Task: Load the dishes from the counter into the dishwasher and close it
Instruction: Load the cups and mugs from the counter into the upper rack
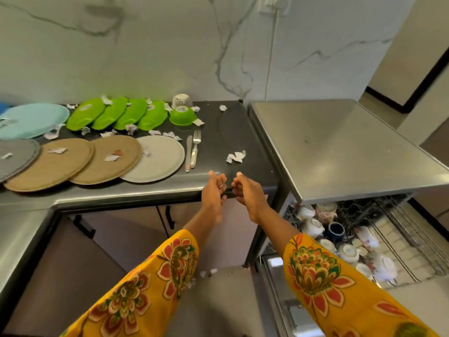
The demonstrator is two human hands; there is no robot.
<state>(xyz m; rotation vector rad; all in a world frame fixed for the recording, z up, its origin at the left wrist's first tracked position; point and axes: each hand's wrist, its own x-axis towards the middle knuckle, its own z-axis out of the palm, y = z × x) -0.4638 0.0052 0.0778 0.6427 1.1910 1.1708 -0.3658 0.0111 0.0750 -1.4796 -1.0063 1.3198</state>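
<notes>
marble wall behind dark surface. grey plate lying flat near front edge: stiff, likely slippery, best pinched at rim. left hand and right hand hovering alongside, loosely curled, empty.

Bright even light, soft glare on steel top, perhaps slight blur, edges bowed

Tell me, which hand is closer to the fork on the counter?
Left. The left hand hovers just below and right of the fork; the right hand is farther right.
</notes>
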